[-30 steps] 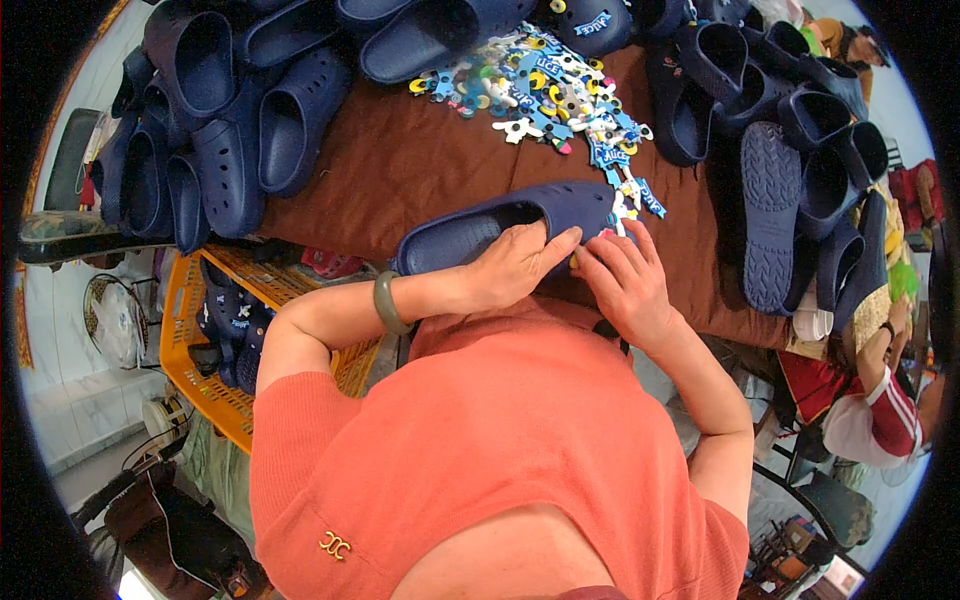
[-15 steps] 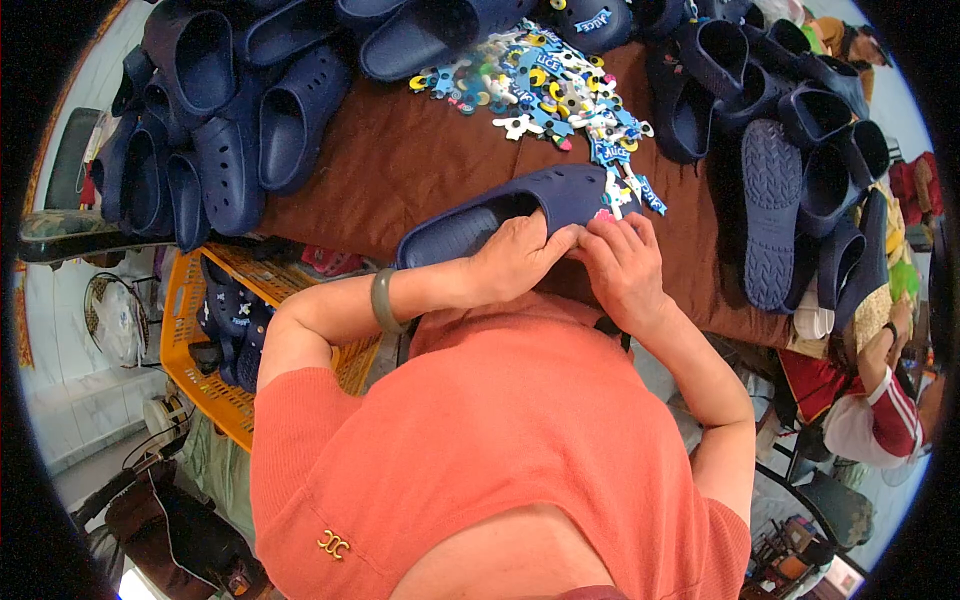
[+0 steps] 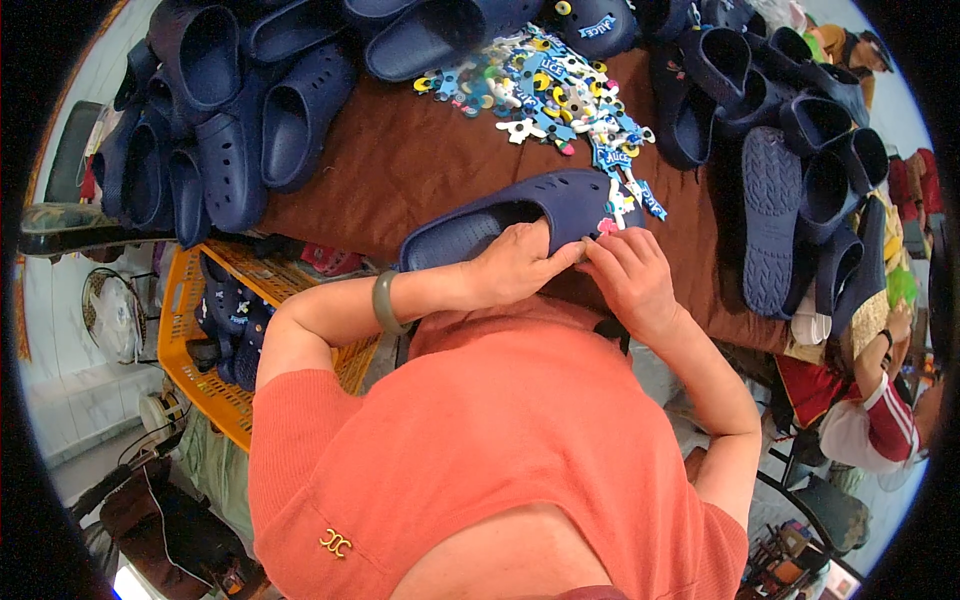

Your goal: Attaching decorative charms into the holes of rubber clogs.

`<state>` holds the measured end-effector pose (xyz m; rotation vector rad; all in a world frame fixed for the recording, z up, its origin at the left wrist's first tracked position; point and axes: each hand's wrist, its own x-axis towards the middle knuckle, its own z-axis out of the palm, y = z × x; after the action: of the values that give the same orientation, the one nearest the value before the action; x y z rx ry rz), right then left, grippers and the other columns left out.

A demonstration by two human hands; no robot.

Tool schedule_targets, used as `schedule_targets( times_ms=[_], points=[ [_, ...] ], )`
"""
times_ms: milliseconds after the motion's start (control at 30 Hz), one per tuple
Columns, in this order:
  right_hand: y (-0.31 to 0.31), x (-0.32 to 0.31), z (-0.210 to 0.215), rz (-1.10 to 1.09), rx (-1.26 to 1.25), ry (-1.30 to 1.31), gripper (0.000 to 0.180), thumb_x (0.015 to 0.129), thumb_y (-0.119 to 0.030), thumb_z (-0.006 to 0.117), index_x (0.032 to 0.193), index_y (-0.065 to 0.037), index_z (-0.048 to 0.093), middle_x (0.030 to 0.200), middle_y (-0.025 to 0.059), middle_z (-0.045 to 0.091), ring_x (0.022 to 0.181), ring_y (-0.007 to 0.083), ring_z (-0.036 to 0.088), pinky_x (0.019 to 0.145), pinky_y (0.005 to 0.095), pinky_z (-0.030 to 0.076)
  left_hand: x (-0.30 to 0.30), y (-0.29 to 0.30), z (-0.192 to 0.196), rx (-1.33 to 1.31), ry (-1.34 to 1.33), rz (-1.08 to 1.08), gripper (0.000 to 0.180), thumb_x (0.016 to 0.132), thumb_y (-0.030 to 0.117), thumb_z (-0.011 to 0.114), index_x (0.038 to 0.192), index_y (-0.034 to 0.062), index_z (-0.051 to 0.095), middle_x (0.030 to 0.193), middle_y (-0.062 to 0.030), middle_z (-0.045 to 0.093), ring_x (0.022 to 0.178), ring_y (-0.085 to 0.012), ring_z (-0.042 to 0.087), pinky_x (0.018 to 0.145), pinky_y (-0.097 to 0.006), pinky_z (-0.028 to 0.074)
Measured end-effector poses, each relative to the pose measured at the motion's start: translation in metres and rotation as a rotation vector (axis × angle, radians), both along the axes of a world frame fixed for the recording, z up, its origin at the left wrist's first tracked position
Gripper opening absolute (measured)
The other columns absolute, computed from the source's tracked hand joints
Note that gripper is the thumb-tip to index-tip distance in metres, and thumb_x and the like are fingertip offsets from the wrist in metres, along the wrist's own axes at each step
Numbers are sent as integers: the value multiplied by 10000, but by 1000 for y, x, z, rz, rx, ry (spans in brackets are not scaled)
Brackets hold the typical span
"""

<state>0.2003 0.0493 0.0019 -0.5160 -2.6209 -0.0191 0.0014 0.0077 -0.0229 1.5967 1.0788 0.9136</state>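
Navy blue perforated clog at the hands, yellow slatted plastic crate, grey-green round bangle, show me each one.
Navy blue perforated clog (image 3: 572,203), head view: on its upper.
Yellow slatted plastic crate (image 3: 178,312), head view: on its left wall.
Grey-green round bangle (image 3: 380,303), head view: band's outer face.

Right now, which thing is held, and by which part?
The left hand holds a navy clog by its opening's near side; whether the right hand grips anything is unclear.

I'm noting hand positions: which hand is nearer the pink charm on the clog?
Right. The right hand has its fingertips just below the pink charm; the left hand holds the clog, farther to the charm's left.
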Motion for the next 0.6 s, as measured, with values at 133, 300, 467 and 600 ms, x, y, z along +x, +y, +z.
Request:
schedule_targets(
  times_ms=[133,300,467,600],
  points=[
    [-8,-11,9,-67,245,-297,254,763,-133,570,982,-6,553,852,83,565,890,236,545,830,380,424,-2,0,-10,181,35,40,293,948,186,484,1149,-21,538,977,-226,613,887,-367,608,767,-423,470],
    [-5,-17,9,-57,196,-380,217,759,-109,564,955,-25,522,818,89,554,857,253,541,825,385,418,-6,3,-34,682,340,54,301,910,96,483,1174,-47,499,860,-251,552,742,-413,580,625,-471,455],
    [-11,-18,-7,-128,-52,-265,145,771,-93,571,888,-58,493,742,79,542,769,249,539,740,368,413,-3,6,-41,497,137,51,303,906,83,481,1175,-53,498,855,-247,551,729,-396,586,582,-470,451],
    [-13,-18,-14,-179,-131,-49,138,772,-65,605,826,-80,479,680,64,521,705,234,525,681,348,407,0,5,-29,469,127,63,301,900,108,498,1159,-46,500,862,-258,576,753,-414,593,609,-471,462]
  ],
)
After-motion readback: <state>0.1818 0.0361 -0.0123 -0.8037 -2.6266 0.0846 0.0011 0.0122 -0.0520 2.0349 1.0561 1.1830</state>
